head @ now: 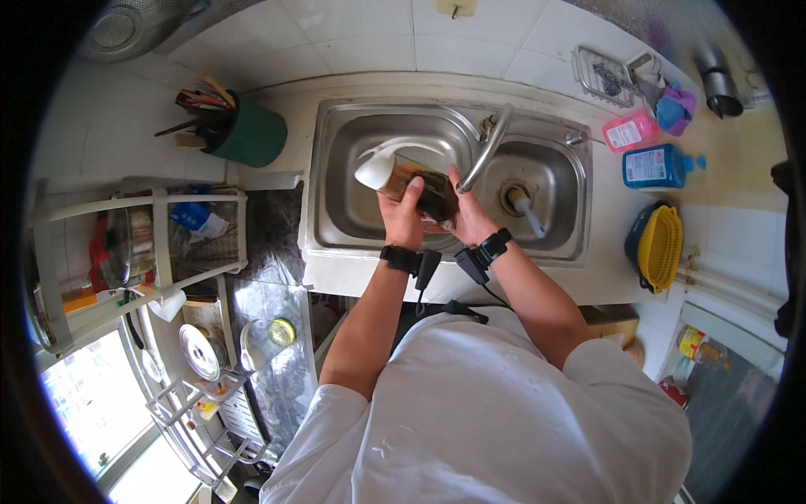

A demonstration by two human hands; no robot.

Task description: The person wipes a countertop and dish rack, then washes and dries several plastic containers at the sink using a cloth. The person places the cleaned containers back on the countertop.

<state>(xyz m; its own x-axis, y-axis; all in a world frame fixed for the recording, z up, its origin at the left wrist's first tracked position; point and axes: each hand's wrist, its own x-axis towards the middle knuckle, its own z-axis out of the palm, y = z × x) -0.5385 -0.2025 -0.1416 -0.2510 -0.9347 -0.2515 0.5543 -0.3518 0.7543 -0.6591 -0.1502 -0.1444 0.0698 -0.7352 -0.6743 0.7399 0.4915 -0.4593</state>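
Observation:
Over the left basin [352,208] of the steel double sink, both my hands hold a jug [419,189] tilted on its side. Its white handle and rim point to the left, and its body looks brown and dark, perhaps see-through. My left hand [403,217] grips the body from below, thumb on top. My right hand [471,217] cups the base end, close to the tip of the curved metal faucet [494,142]. Whether water runs cannot be made out. A brush [527,214] with a pale handle stands in the drain of the right basin [557,189].
At the left stands a green utensil holder [252,129]. A pink bottle [630,131], a blue soap bottle [653,167] and a yellow basket [660,249] line the right side. A glass pitcher [267,343] and a rack [160,233] are at my left.

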